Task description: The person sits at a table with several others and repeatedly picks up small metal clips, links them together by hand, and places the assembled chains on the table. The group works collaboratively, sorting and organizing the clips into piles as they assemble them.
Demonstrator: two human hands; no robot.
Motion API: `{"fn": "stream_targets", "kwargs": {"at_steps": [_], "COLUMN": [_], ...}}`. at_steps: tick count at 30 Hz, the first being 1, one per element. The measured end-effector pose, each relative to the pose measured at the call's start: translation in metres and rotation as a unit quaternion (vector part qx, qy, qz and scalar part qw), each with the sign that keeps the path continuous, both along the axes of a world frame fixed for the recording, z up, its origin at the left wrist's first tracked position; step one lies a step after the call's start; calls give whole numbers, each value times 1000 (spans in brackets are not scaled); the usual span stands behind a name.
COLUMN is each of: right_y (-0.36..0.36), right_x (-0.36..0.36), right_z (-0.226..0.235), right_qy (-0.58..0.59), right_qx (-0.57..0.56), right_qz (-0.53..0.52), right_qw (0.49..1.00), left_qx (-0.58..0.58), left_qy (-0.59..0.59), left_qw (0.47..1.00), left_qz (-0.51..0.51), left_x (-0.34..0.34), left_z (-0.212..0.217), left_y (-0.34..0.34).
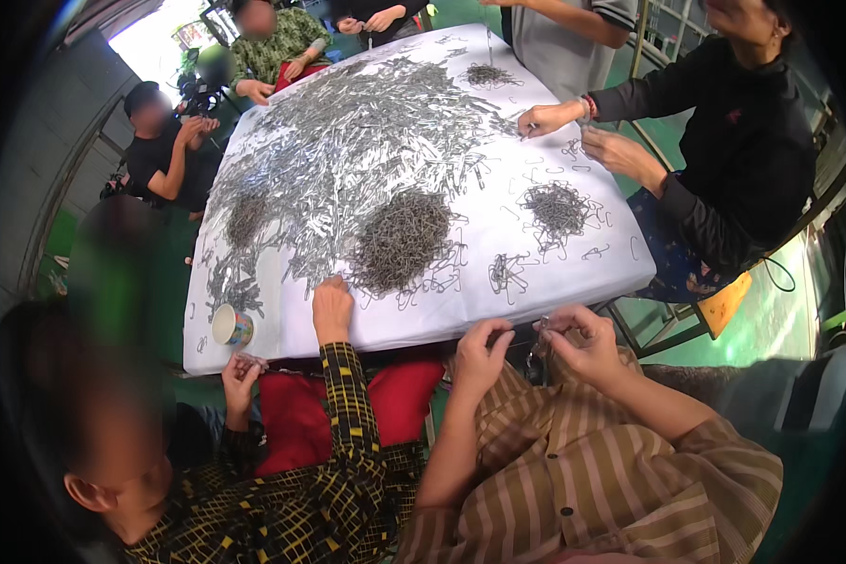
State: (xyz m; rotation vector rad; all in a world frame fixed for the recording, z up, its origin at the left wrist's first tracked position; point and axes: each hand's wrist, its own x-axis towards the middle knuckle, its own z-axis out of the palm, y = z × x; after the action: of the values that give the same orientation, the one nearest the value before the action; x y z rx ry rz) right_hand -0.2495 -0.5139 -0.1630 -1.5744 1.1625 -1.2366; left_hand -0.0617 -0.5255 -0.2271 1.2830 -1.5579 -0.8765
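Both my hands are just off the near edge of the white-covered table [442,336], above my lap. My left hand [482,359] is closed, fingertips to thumb, and I cannot make out what is in it. In my right hand [589,350] the thumb and fingers pinch a small shiny metal piece [542,323], too small to tell its exact kind. Beyond my hands lies a dense dark heap of small bent wire hooks [402,242]. Loose hooks [508,273] are scattered nearer me, and another heap of hooks [559,209] sits to the right.
Flat metal strips [348,122] spread widely over the table's middle. A paper cup [232,326] stands tilted at the near left corner. At my left, a co-worker's hand [333,308] reaches the strips. Another co-worker's hands [620,155] work at the right edge; more people sit around.
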Motion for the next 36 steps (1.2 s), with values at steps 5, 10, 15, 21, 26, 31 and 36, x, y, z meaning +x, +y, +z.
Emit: {"fn": "stream_targets", "kwargs": {"at_steps": [5, 10, 15, 21, 26, 31, 36], "right_y": [-7, -15, -19, -25, -26, -30, -35], "right_x": [-7, -16, -26, -31, -38, -45, -47], "right_z": [-10, -15, -26, -28, -31, -34, -38], "right_qy": [-9, 62, 76, 77, 72, 44, 32], "right_qx": [-17, -87, -84, -91, -84, -88, -105], "right_qz": [32, 79, 95, 120, 134, 113, 117], "right_qw": [999, 991, 989, 986, 985, 989, 987], "left_qx": [5, -16, -59, -109, -60, -94, -62], "left_qy": [-27, -61, -163, -367, -412, -212, -139], "left_qw": [1000, 998, 985, 920, 908, 963, 974], "left_qz": [9, 12, 5, 85, 32, 136, 170], "left_x": [5, -1, -16, -33, -44, -34, -17], "left_z": [0, 8, 3, -23, -4, 17, 14], "left_y": [-24, -67, -146, -246, -255, -218, -170]}}
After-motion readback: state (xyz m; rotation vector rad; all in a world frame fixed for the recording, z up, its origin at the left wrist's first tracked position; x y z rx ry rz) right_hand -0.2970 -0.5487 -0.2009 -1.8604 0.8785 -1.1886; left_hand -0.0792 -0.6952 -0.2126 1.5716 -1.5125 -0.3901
